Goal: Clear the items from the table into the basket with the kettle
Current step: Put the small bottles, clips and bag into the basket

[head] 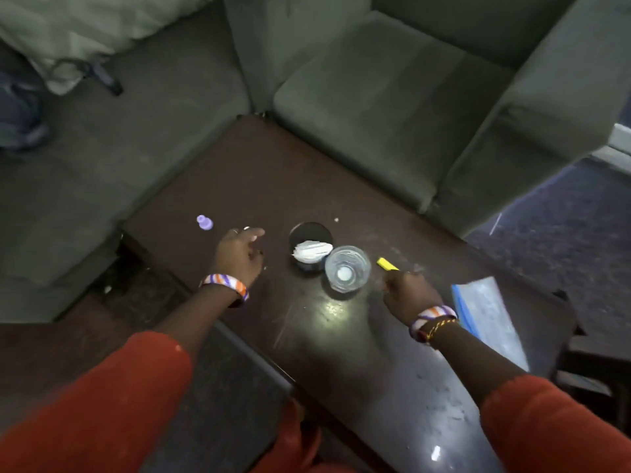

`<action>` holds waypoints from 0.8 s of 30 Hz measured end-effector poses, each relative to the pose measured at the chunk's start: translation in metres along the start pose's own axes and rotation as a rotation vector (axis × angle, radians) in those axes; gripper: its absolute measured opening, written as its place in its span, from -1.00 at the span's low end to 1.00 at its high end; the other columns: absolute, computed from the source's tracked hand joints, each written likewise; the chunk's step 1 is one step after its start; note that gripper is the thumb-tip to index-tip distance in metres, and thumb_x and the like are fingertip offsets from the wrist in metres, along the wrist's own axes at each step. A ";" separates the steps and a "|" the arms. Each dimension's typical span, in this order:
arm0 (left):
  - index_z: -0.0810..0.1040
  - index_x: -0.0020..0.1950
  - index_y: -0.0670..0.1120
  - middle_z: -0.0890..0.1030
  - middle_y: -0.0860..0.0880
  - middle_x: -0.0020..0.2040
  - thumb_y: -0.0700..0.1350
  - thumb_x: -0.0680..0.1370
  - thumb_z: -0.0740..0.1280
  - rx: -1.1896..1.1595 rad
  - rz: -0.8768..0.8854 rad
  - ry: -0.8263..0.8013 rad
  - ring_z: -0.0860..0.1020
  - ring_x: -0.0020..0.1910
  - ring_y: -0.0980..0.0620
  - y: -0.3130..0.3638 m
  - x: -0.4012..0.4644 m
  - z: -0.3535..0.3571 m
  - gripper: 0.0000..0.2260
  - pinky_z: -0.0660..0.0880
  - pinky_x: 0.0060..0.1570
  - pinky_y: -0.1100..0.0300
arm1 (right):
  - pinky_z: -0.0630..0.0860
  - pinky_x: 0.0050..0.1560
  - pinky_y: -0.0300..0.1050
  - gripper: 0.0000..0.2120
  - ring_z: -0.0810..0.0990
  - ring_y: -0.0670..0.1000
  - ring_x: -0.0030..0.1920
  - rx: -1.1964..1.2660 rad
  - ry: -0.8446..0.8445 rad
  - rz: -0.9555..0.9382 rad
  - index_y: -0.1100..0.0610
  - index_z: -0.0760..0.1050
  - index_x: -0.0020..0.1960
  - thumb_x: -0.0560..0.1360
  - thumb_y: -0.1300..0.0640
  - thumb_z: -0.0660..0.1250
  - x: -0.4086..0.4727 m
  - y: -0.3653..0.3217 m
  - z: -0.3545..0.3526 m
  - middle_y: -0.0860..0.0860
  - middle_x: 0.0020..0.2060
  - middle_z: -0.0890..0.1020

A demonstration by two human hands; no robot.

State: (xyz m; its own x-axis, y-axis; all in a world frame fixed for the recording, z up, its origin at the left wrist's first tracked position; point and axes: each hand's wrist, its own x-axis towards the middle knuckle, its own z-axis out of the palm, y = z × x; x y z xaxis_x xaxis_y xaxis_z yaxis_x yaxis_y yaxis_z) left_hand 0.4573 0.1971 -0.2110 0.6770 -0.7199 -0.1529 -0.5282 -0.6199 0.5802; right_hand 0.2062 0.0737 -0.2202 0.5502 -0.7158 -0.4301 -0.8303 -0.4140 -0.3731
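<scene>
On the dark wooden table (266, 179) stand a black cup (310, 245) with white crumpled paper inside and a clear glass (347, 273) right beside it. A small purple bottle (204, 222) sits near the table's left corner. My left hand (239, 252) hovers with relaxed fingers between the purple bottle and the black cup, holding nothing. My right hand (408, 293) has its fingers curled round one end of a yellow stick-shaped item (387, 264) just right of the glass. A clear zip bag (488, 315) with a blue seal lies at the right edge. No basket or kettle shows.
Grey-green sofas (375, 97) wrap round the table's far sides. A pillow and a dark bag (20, 107) lie on the left sofa. Small white crumbs dot the tabletop. Dark carpet (563, 213) shows at the right.
</scene>
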 end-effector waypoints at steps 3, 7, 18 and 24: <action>0.41 0.36 -0.09 0.48 -0.33 0.23 -0.27 0.40 0.33 0.201 -0.090 -0.143 0.43 0.27 -0.28 -0.044 0.050 0.012 -0.49 0.36 0.31 0.01 | 0.47 -0.14 -0.07 -0.86 0.62 0.25 -0.03 0.063 0.029 0.118 0.15 0.53 -0.15 0.46 0.13 0.22 0.015 0.005 0.019 0.23 -0.11 0.67; 0.40 0.37 -0.01 0.42 -0.27 0.33 -0.18 0.43 0.32 0.330 -0.058 -0.320 0.42 0.30 -0.26 -0.068 0.092 0.036 -0.50 0.35 0.34 -0.02 | 0.52 -0.10 0.01 -0.87 0.63 0.26 -0.11 0.098 0.077 0.204 0.22 0.57 -0.11 0.47 0.21 0.25 0.024 0.014 0.031 0.24 -0.19 0.68; 0.63 0.08 -0.20 0.40 -0.24 0.40 -0.20 0.49 0.31 0.178 -0.118 -0.032 0.24 0.48 -0.07 -0.109 0.119 0.001 -0.79 0.12 0.45 0.12 | 0.49 -0.16 -0.18 -0.83 0.63 0.15 -0.03 -0.174 -0.239 0.278 0.08 0.52 -0.01 0.50 0.10 0.18 0.011 -0.013 0.074 0.12 -0.04 0.66; 0.66 -0.10 -0.26 0.64 -0.29 0.07 -0.26 0.41 0.36 0.087 -0.236 -0.162 0.57 0.13 -0.21 -0.133 0.122 0.004 -0.87 0.47 0.15 0.03 | 0.51 -0.03 -0.14 -0.78 0.61 0.09 0.03 -0.185 -0.380 0.085 0.06 0.50 0.09 0.50 0.11 0.16 0.005 -0.055 0.102 0.06 0.03 0.64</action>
State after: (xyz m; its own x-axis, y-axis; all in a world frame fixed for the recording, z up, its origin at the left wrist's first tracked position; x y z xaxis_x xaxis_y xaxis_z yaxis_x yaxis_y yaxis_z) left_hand 0.6080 0.1904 -0.3094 0.6995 -0.5890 -0.4048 -0.4128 -0.7953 0.4438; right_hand 0.2637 0.1501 -0.2858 0.4436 -0.5083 -0.7382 -0.8572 -0.4811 -0.1839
